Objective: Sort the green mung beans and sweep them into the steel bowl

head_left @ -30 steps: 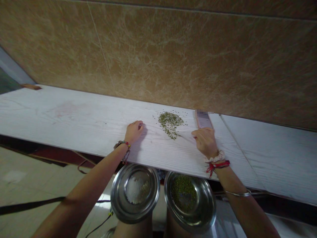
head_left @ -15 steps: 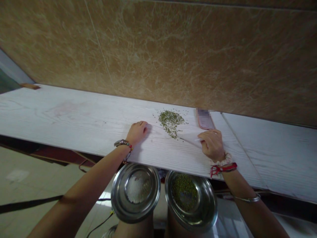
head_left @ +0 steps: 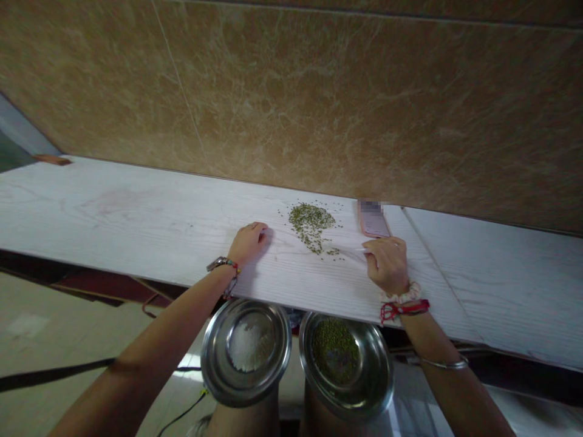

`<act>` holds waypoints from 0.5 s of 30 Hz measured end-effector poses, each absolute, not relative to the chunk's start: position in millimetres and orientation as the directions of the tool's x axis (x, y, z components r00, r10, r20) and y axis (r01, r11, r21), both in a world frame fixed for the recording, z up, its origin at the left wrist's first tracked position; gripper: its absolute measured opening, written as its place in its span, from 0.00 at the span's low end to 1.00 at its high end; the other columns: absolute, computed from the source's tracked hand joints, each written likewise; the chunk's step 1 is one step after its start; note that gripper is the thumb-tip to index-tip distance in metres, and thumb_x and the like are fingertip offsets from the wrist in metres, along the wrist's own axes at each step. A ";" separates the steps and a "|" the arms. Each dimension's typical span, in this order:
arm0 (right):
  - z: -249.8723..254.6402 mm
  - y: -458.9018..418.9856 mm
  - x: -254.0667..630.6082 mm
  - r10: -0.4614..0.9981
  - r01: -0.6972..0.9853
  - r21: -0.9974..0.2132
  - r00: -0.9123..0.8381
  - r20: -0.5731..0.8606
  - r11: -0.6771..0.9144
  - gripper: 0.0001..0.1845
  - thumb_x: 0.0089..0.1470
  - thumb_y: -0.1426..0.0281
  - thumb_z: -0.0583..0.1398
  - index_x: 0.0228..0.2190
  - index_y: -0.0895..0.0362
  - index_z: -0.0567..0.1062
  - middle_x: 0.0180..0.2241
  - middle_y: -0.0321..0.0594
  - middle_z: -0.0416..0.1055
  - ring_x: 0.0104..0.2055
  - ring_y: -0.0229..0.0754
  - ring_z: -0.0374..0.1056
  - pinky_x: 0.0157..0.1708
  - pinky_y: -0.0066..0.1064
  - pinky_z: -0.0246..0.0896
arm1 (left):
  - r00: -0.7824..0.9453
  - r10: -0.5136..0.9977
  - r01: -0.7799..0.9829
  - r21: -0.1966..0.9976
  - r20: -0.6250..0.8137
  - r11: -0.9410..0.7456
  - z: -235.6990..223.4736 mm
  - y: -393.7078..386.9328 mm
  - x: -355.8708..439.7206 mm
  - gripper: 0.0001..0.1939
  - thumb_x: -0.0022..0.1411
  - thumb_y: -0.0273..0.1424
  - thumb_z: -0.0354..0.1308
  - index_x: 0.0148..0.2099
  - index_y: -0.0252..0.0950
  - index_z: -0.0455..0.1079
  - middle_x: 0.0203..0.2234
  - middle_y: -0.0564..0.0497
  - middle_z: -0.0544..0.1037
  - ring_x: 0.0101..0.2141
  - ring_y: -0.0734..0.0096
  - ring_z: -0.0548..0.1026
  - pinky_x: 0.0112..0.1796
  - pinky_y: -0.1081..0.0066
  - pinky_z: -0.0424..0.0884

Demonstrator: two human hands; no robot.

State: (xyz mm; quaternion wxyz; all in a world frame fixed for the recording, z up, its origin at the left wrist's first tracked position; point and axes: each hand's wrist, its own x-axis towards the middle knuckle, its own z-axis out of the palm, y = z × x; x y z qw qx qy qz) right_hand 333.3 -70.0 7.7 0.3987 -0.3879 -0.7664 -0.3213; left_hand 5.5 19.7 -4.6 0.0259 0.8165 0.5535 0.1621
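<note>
My left hand rests on the white wooden board with its fingers curled in, and nothing shows in them. To its right lies a loose heap of small green beans, with a tail of beans trailing toward the board's front. My right hand is closed in a pinch on a thin pale stick. The stick points left, and its far end is at the stray beans beside the heap; its exact kind is hard to tell. Just behind my right hand lies a phone in a pink case.
Below the board's front edge, two steel bowls sit on my legs. The left bowl holds white grains; the right bowl holds green beans. A brown marbled wall rises along the board's back edge. A seam crosses the board at right.
My right hand first drew back to the right, uncovering more of the phone, then shifted slightly left with the stick. Several beans spread right from the tail. My left hand stayed nearly still.
</note>
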 end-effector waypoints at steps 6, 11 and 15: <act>5.3 -68.7 332.4 0.391 0.872 0.224 -0.407 0.825 0.435 0.10 0.54 0.78 0.52 0.32 0.54 0.71 0.26 0.37 0.75 0.32 0.41 0.69 0.43 0.38 0.54 | 0.207 0.952 0.946 0.203 0.226 -0.254 -3.7 18.7 8.5 0.19 0.61 0.27 0.49 0.54 0.31 0.66 0.55 0.39 0.69 0.56 0.56 0.66 0.54 0.59 0.63; 6.2 -69.3 335.3 0.403 0.883 0.211 -0.390 0.828 0.420 0.10 0.53 0.78 0.53 0.33 0.54 0.72 0.27 0.37 0.76 0.32 0.41 0.69 0.44 0.38 0.54 | 0.202 0.958 0.949 0.200 0.205 -0.243 -0.3 15.8 10.2 0.17 0.61 0.27 0.48 0.51 0.32 0.67 0.52 0.39 0.72 0.53 0.56 0.69 0.53 0.58 0.63; 10.0 -71.2 335.1 0.344 0.852 0.251 -0.431 0.834 0.459 0.11 0.52 0.79 0.54 0.35 0.54 0.71 0.27 0.36 0.75 0.31 0.40 0.69 0.43 0.37 0.54 | 0.196 0.958 0.948 0.209 0.208 -0.239 -0.4 16.5 9.5 0.16 0.61 0.27 0.48 0.51 0.32 0.67 0.52 0.39 0.72 0.53 0.56 0.69 0.52 0.58 0.63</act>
